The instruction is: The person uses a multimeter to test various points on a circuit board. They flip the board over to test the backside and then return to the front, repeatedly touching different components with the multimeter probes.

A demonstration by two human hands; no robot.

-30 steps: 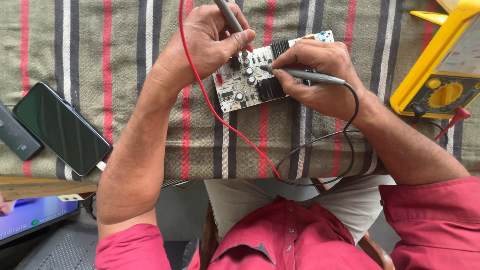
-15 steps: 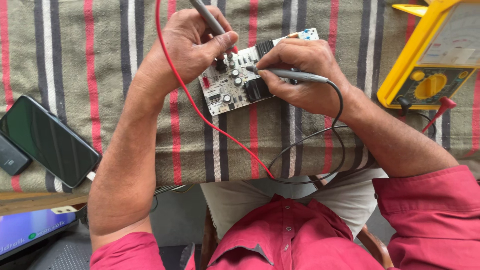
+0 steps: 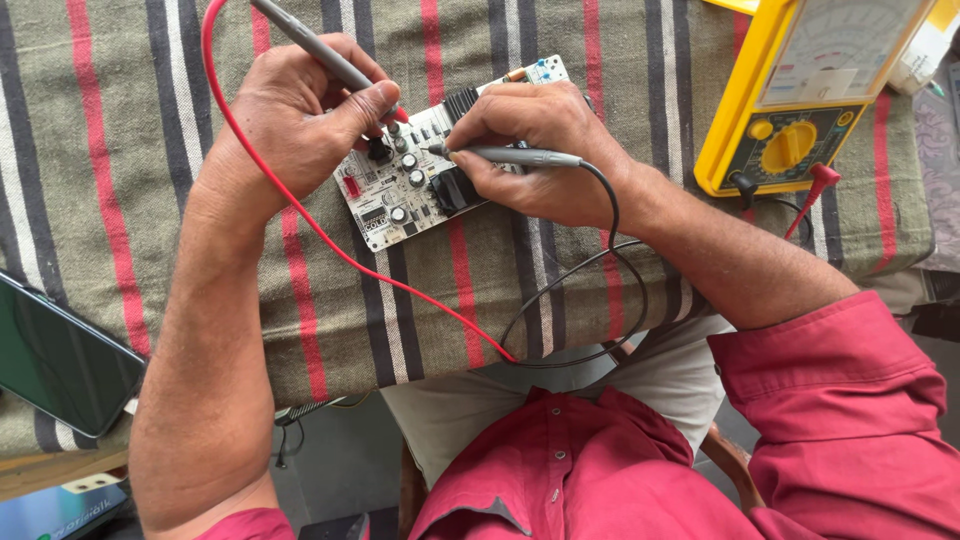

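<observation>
**Both probes touching the circuit board**

The left hand is gripping a grey probe with a red lead, its tip pressing on the white circuit board. The right hand is pinching a second probe with a black lead, resting on that board. The board is lying on the striped tabletop, with a yellow multimeter well to the right.

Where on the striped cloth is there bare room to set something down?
Bare cloth lies between the left forearm and the phone, and along the near edge under the circuit board, though probe leads cross it. It is crowded around the board, both hands and the yellow meter.
</observation>
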